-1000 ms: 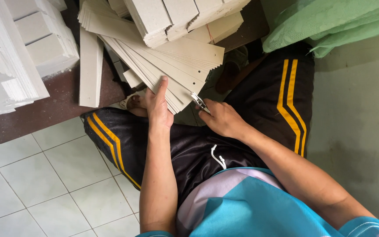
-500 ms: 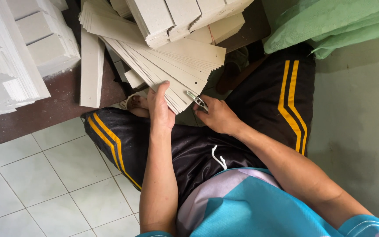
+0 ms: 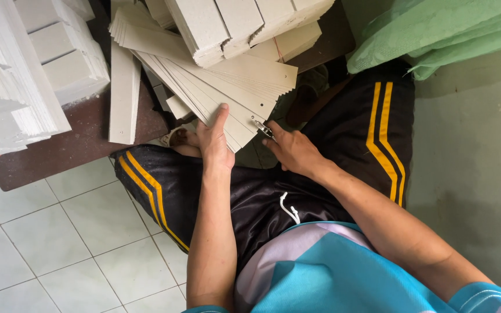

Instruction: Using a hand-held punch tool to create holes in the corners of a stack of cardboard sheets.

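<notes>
Here, my left hand point(image 3: 214, 142) lies flat on the fanned card strips point(image 3: 227, 87), pinning them at the brown tabletop's point(image 3: 76, 145) near edge; my right hand point(image 3: 294, 152) is closed on a small metal tool point(image 3: 264, 129) at the fan's tip; risk: the overhanging strips could slide toward my lap if pressure eases; white blocks point(image 3: 244, 23) weigh on the fan; green sacks point(image 3: 436, 35) crowd the right.

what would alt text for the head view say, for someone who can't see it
Seen from above, a seated person's left hand presses a fanned stack of grey card strips while the right hand holds a small metal tool at the stack's edge. Stacked white boards sit alongside.
</notes>
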